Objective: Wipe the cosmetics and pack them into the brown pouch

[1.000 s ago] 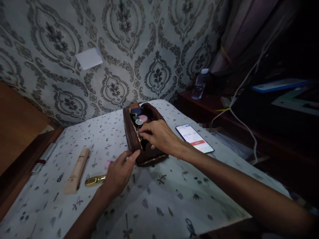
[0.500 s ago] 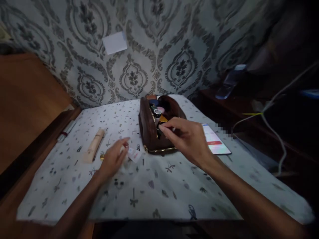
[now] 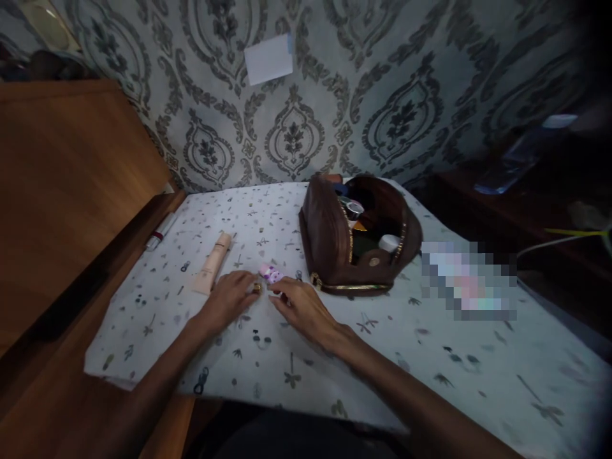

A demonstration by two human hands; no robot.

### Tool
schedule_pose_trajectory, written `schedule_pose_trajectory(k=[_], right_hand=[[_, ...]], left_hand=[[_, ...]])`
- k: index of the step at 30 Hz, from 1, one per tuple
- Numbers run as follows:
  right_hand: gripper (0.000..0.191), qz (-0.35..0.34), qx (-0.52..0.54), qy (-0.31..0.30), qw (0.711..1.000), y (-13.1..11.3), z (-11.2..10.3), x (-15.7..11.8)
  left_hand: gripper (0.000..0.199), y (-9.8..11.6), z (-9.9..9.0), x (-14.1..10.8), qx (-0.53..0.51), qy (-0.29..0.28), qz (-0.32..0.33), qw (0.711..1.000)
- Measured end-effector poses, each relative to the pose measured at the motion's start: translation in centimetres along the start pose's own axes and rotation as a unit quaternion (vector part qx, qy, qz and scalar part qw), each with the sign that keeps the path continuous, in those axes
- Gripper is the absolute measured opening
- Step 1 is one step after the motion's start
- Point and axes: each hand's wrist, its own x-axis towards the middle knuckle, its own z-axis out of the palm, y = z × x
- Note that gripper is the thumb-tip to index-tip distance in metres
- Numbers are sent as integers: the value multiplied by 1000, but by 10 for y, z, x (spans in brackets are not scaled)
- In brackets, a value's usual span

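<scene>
My left hand point(image 3: 229, 298) is low over the patterned cloth, its thumb and forefinger closed around a small gold-coloured item point(image 3: 257, 288) whose kind I cannot make out. Just beyond the fingertips lies a small pink item with purple spots point(image 3: 271, 273). My right hand point(image 3: 303, 310) is close beside it, thumb and forefinger apart, with nothing clearly between them. Left of my left hand lies a beige cosmetic tube point(image 3: 213, 262). A brown makeup bag point(image 3: 329, 229) stands unzipped to the right, holding a white-capped item point(image 3: 389, 243) and several other things.
The patterned cloth point(image 3: 291, 357) covers the table. A pen-like item point(image 3: 161, 231) lies at its left edge by a wooden panel point(image 3: 81, 191). Right of the bag is a pixelated patch. A plastic bottle point(image 3: 523, 156) and a pale cable point(image 3: 540, 247) are farther right.
My right hand has left the bag's opening and come down beside my left hand. The pink item now shows between the hands. The camera view has turned left.
</scene>
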Motion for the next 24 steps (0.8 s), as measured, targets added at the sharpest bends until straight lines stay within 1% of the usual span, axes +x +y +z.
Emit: schedule_pose_trajectory(k=[2,3,5,7,9,11,12,13,15,17,18,19,21,22,24], right_hand=[[30,5,15,10,1000,-1,15,6],[34,6,27,15,1000,-2,22,9],[40,21,65,36,997,-4,34,13],[44,49,124,52,990,-8,45,16],[48,69,195,43,978,-14,53,18],[50,72,266,13,961,-20,60,17],[51,73,299,-3,951,-23,63,16],[52,80,333,-15,940,-25,65,15],[55,111,399,-25,910,-27,66,12],[54,148,452,-34,879,-26,64,10],[52,157,463,-46,871,-25,62,9],[49,155,458,-62,873,-24,61,9],[41,135,421,-84,893,-21,59,9],[38,122,393,-84,907,-20,58,9],[31,100,328,-61,937,-20,58,9]], left_hand=[[24,1,6,-4,73,-35,26,996],[20,1,8,-5,96,-39,25,994],[14,-1,9,-8,103,-25,11,994],[17,-2,7,-10,45,24,-13,999],[25,-2,4,-10,-68,100,-35,992],[32,1,0,-10,-186,166,-50,967],[33,4,-1,-9,-231,186,-53,953],[32,7,-2,-9,-264,196,-55,943],[27,13,-3,-8,-293,203,-50,933],[24,16,-4,-7,-278,210,-35,937],[25,17,-4,-6,-256,216,-26,942],[27,17,-6,-5,-228,221,-18,948],[33,15,-14,-1,-173,218,-9,961],[34,13,-20,0,-153,203,-8,967],[35,11,-34,3,-138,141,-13,980]])
